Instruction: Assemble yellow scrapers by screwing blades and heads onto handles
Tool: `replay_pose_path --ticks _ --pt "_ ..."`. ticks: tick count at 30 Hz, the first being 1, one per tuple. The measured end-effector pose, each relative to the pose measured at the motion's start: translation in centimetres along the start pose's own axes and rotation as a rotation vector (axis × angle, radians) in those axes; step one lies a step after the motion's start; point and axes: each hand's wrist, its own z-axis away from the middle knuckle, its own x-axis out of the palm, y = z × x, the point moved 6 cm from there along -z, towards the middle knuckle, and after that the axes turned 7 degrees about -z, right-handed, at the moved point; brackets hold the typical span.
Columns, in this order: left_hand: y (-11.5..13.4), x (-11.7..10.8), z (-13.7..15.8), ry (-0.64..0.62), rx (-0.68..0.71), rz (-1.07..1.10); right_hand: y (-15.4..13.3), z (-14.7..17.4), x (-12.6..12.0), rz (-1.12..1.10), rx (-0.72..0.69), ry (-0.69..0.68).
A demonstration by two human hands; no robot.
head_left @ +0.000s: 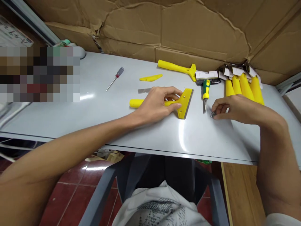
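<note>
My left hand (156,103) is wrapped around the neck of a yellow scraper (186,101) that lies on the white table, its thumb on the head. A thin metal blade runs along the head's right edge, and two small holes show in the yellow plastic. Over to the right, my right hand (235,108) has its thumb and fingertips closed at small metal screws (213,114); how many it grips is hidden. Between the hands stands a green and yellow screwdriver (206,91), tip toward me. Behind my left hand are a loose blade (143,90) and a yellow cover piece (150,77).
A second yellow scraper (175,66) lies at the back beside a black and white packet (208,77). Several yellow handles (246,88) with boxed heads stand at the right. A grey screwdriver (115,78) lies left of centre. Cardboard (188,28) lines the back.
</note>
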Motion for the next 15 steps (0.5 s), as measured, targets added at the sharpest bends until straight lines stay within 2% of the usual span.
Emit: replay_pose_path --ticks 8,15 --pt "0.2 0.1 0.3 -0.008 0.010 0.000 0.7 -0.5 -0.4 -0.008 0.005 -0.035" --pt "0.2 0.0 0.3 -0.001 0.009 0.009 0.9 -0.3 -1.2 -0.016 -0.073 0.067"
